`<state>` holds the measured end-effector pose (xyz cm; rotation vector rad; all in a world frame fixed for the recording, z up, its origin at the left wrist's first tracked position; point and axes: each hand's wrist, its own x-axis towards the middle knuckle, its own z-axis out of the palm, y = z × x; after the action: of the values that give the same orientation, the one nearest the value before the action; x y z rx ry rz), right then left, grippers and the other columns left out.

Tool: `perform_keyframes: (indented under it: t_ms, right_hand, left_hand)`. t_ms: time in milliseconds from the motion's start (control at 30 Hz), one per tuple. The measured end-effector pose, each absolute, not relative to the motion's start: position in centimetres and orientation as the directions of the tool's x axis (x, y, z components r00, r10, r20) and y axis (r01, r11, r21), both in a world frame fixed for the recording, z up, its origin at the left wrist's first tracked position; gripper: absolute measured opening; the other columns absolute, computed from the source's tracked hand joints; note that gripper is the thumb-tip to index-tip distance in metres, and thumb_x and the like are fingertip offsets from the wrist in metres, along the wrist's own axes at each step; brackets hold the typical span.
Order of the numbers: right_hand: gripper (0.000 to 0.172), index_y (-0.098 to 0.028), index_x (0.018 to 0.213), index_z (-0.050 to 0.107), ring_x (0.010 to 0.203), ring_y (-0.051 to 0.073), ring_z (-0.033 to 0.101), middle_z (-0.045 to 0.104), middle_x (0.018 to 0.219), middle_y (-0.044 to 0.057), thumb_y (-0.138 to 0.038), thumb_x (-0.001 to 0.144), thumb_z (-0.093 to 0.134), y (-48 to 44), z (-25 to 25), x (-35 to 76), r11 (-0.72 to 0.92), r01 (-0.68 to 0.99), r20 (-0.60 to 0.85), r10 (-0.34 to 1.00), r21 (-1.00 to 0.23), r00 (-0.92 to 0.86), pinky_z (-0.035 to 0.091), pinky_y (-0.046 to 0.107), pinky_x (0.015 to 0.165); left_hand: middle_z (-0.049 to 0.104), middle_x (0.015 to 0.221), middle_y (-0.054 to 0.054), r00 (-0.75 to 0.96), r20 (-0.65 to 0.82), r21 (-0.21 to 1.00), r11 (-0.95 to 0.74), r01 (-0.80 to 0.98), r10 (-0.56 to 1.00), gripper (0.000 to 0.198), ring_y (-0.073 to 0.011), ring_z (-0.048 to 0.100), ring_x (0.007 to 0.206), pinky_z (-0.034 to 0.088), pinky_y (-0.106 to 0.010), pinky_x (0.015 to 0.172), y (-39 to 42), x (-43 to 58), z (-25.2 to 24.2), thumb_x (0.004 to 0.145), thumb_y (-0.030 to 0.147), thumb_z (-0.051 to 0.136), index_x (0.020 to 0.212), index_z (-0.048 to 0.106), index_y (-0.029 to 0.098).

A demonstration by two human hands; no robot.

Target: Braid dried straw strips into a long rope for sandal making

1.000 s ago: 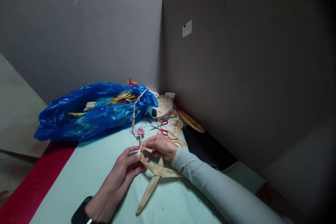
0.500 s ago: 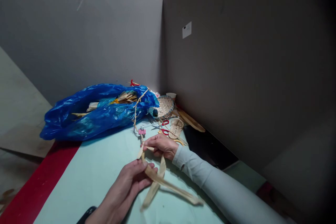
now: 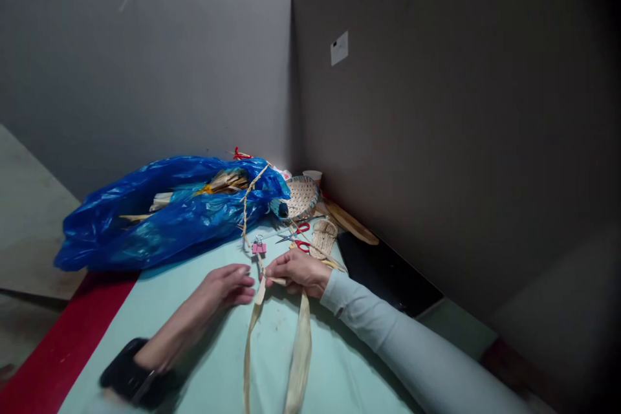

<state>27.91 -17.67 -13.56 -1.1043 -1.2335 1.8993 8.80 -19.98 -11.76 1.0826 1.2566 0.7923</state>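
Observation:
My right hand (image 3: 301, 270) pinches the lower end of a braided husk cord (image 3: 245, 210), just below a pink binder clip (image 3: 259, 248) that grips the cord against the table. From the pinched end a wide pale husk strip (image 3: 299, 349) and a narrower husk strip (image 3: 249, 349) hang down toward me. A short strip end sticks out beside my right fingers. To the left of the cord, my left hand (image 3: 228, 288) has its fingers stretched out and holds nothing; its fingertips are close to the braid, apart from the strips.
A blue plastic bag (image 3: 194, 226) with dried husks lies at the back left. Red-handled scissors (image 3: 301, 246), a small woven slipper (image 3: 324, 237), a woven basket (image 3: 310, 191) and a paper cup (image 3: 313, 175) stand beyond my right hand. A flat black object (image 3: 383, 275) lies along the right wall.
My left hand has let go of the narrow strip and moved up and left. The strips, crossed before, now hang down side by side. My right hand keeps its pinch.

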Motion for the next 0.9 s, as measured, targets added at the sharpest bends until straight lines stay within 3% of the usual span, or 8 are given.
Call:
perform_keyframes:
  t_ms: [133, 267, 367, 467, 567, 633, 800, 900]
  right_hand:
    - [0.018, -0.011, 0.064, 0.062, 0.038, 0.003, 0.031, 0.052, 0.052, -0.004, -0.015, 0.081, 0.055, -17.8, -13.7, 27.9, -0.316, 0.011, -0.288, 0.850, -0.949, -0.441, 0.017, 0.019, 0.036]
    - [0.019, -0.011, 0.067, 0.063, 0.038, 0.004, 0.027, 0.043, 0.047, -0.006, -0.016, 0.083, 0.054, -17.8, -13.8, 28.0, -0.245, 0.102, -0.265, 0.864, -0.964, -0.428, 0.017, 0.020, 0.039]
    - [0.019, -0.011, 0.073, 0.065, 0.042, 0.005, 0.031, 0.048, 0.052, -0.005, -0.015, 0.085, 0.051, -18.0, -13.8, 27.9, -0.160, 0.200, -0.232, 0.878, -0.967, -0.420, 0.023, 0.021, 0.043]
    - [0.015, -0.011, 0.085, 0.068, 0.061, 0.010, 0.049, 0.062, 0.069, 0.001, -0.012, 0.082, 0.053, -18.6, -13.5, 27.9, 0.060, 0.384, -0.103, 0.916, -0.921, -0.388, 0.032, 0.022, 0.057]
    - [0.026, -0.012, 0.108, 0.063, 0.079, 0.019, 0.058, 0.068, 0.085, 0.009, -0.018, 0.085, 0.052, -19.6, -12.9, 27.9, 0.299, 0.705, 0.059, 0.937, -0.643, -0.344, 0.033, 0.026, 0.064]
    - [0.025, -0.012, 0.106, 0.062, 0.075, 0.021, 0.060, 0.068, 0.083, 0.011, -0.023, 0.088, 0.050, -20.3, -12.6, 27.7, 0.340, 0.833, 0.089, 0.938, -0.436, -0.336, 0.031, 0.029, 0.059]
    - [0.012, -0.017, 0.090, 0.061, 0.072, 0.022, 0.060, 0.065, 0.079, 0.007, -0.020, 0.091, 0.049, -22.0, -12.1, 26.7, 0.434, 0.882, 0.201, 0.895, -0.184, -0.398, 0.030, 0.031, 0.056]
    - [0.010, -0.014, 0.091, 0.060, 0.082, 0.024, 0.058, 0.062, 0.085, 0.009, -0.013, 0.090, 0.050, -22.9, -12.3, 25.8, 0.496, 0.866, 0.284, 0.841, -0.062, -0.461, 0.034, 0.032, 0.056]
  left_hand:
    - [0.062, 0.073, -0.004, 0.467, -0.323, 0.900, 0.420, -0.119, 0.823, 0.021, -0.0110, 0.058, 0.057, 0.048, -0.023, 0.056, -19.1, 12.0, -13.2, 0.074, 0.026, 0.074, 0.086, 0.064, 0.012]
    - [0.050, 0.061, 0.003, 0.453, -0.328, 0.880, 0.442, -0.171, 0.829, 0.020, 0.0012, 0.027, 0.040, 0.018, -0.013, 0.038, -19.4, 12.5, -14.2, 0.073, 0.025, 0.073, 0.074, 0.059, 0.010]
    - [0.049, 0.061, 0.004, 0.425, -0.338, 0.876, 0.446, -0.186, 0.840, 0.021, 0.0022, 0.020, 0.040, 0.011, -0.014, 0.039, -19.7, 12.2, -14.5, 0.069, 0.023, 0.074, 0.075, 0.059, 0.010]
    - [0.048, 0.058, 0.006, 0.367, -0.341, 0.883, 0.429, -0.192, 0.865, 0.022, 0.0024, 0.019, 0.039, 0.010, -0.015, 0.039, -19.9, 12.3, -14.7, 0.066, 0.021, 0.074, 0.077, 0.058, 0.011]
    - [0.048, 0.052, 0.006, 0.279, -0.334, 0.900, 0.392, -0.188, 0.900, 0.018, 0.0020, 0.020, 0.037, 0.009, -0.015, 0.038, -20.3, 12.8, -14.9, 0.065, 0.021, 0.072, 0.073, 0.057, 0.012]
    - [0.050, 0.049, 0.005, 0.217, -0.333, 0.911, 0.372, -0.176, 0.918, 0.017, 0.0017, 0.021, 0.036, 0.010, -0.015, 0.037, -20.5, 13.2, -15.1, 0.065, 0.022, 0.070, 0.066, 0.056, 0.013]
    - [0.029, 0.037, 0.014, 0.113, -0.342, 0.919, 0.357, -0.168, 0.933, 0.021, 0.0003, 0.018, 0.033, 0.009, -0.016, 0.037, -20.9, 13.7, -15.2, 0.060, 0.028, 0.071, 0.060, 0.053, 0.016]
    - [0.030, 0.038, 0.014, 0.111, -0.344, 0.917, 0.359, -0.173, 0.932, 0.025, -0.0005, 0.018, 0.034, 0.010, -0.016, 0.038, -20.9, 13.5, -15.0, 0.059, 0.033, 0.072, 0.062, 0.054, 0.016]
